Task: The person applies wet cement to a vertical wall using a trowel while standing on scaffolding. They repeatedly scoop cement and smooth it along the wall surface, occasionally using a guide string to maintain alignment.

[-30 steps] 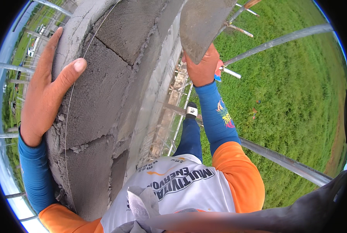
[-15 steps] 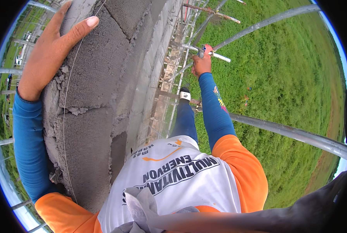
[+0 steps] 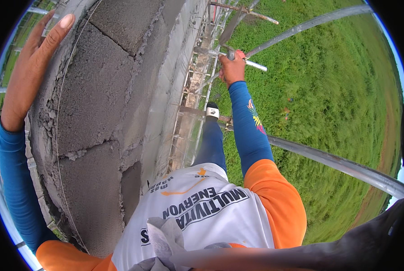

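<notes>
My left hand (image 3: 29, 72) is at the far left edge of a grey concrete block wall (image 3: 93, 108), fingers apart and thumb stretched out. It holds nothing; whether it touches the wall's edge I cannot tell. A thin string line (image 3: 58, 135) runs along the wall face beside it. My right hand (image 3: 232, 70) is out over the drop on the right, fingers wrapped round the handle of a trowel. The trowel's dark flat blade (image 3: 231, 28) points away from me, and something red shows beside the fingers.
Metal scaffold pipes (image 3: 337, 156) cross on the right, above green grass (image 3: 328, 90) far below. Narrow scaffold boards (image 3: 190, 99) run along the wall's foot. My shoe (image 3: 212, 110) shows near them. A recess (image 3: 131, 185) marks the wall near my shirt.
My left hand has shifted left and slightly down, toward the wall's outer edge. The trowel has turned in my right hand, so more of its blade shows. The view has shifted slightly.
</notes>
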`<action>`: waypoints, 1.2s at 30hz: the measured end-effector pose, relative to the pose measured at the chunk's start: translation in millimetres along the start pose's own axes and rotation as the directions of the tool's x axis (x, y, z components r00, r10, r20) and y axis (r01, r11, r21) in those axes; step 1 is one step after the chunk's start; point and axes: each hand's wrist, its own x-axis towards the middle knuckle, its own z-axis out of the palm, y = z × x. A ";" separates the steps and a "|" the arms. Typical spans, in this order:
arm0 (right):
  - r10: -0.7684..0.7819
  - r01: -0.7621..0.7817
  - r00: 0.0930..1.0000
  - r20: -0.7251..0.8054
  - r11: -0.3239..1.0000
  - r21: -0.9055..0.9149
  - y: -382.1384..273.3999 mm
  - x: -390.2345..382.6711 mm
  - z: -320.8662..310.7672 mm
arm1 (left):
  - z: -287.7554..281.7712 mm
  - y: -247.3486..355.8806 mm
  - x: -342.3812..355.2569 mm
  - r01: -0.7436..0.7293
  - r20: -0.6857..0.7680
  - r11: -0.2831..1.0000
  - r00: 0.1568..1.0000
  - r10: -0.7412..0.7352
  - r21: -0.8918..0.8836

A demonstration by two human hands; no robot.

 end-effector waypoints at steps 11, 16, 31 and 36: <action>-0.278 0.253 0.961 -0.011 0.889 -0.381 31.7 52.4 1.5 | 11.0 18.7 -7.2 0.174 0.000 0.982 0.985 -0.175 0.067; -0.741 0.690 0.655 0.147 0.508 -0.516 -51.8 218.6 22.0 | -0.1 30.3 -7.3 0.105 0.076 0.972 0.990 -0.123 0.209; -0.753 0.782 0.531 0.388 0.260 -0.566 -101.5 395.8 75.1 | -11.1 57.1 3.2 0.371 0.191 0.928 0.914 -0.359 -0.031; -0.691 0.763 0.580 0.432 0.273 -0.586 -92.0 370.2 101.7 | -7.2 55.5 0.4 0.447 0.139 0.886 0.892 -0.431 -0.124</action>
